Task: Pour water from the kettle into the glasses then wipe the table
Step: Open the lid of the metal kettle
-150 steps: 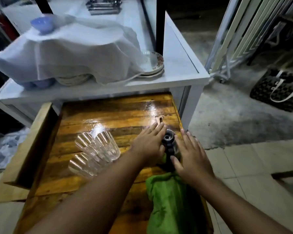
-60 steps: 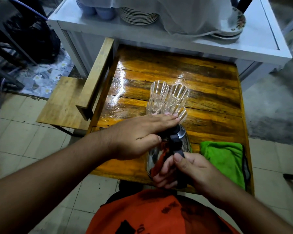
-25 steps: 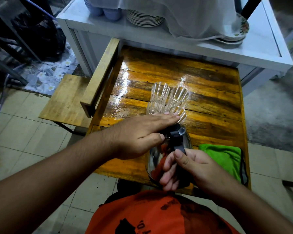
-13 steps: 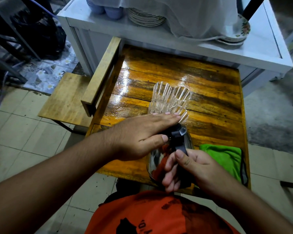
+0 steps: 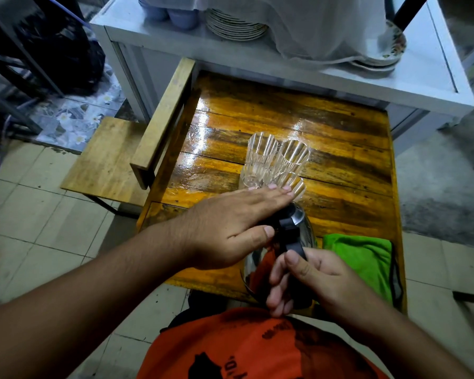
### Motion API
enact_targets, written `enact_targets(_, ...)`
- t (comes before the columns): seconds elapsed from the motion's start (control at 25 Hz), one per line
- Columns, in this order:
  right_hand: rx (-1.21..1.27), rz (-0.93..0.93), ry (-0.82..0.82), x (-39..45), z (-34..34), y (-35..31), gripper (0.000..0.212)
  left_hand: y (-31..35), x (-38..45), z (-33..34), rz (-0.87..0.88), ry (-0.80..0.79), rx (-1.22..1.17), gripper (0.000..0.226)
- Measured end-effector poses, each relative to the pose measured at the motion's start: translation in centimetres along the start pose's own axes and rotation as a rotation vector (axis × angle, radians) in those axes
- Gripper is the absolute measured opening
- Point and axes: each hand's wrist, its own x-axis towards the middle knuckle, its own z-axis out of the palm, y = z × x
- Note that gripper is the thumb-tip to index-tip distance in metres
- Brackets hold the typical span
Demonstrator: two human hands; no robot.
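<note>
Steel-bodied, the shiny kettle with black lid and handle [image 5: 298,231] sits tilted at the near edge of the glossy wooden tabletop [image 5: 340,138], spout toward 3 ribbed clear glasses [image 5: 274,162]. The right hand [image 5: 309,277] has its grip closed on the handle; the left hand [image 5: 238,222] lies flat and open on the lid. Overtilting could knock the close-packed glasses or spill. Spout and any stream are hidden under the left hand; the folded green cloth [image 5: 364,263] lies right.
</note>
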Motion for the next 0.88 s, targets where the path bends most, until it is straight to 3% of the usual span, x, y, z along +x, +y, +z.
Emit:
enact_targets(0.12,-0.015,-0.012,0.016,0.0,0.0,0.7,0.050,0.0,-0.1,0.7,0.014,0.006,-0.003,0.067)
enact_targets(0.28,-0.083,-0.047,0.105,0.2,-0.3,2.2,0.047,0.3,-0.2,1.6,0.014,0.013,-0.006,0.067)
enact_targets(0.48,-0.185,-0.082,0.209,0.5,-0.3,3.3,0.071,1.1,-0.4,2.3,0.013,0.033,0.010,0.071)
enact_targets(0.88,-0.055,-0.152,0.245,-0.1,0.5,0.4,0.085,2.5,0.5,-0.1,0.087,0.173,0.033,0.071)
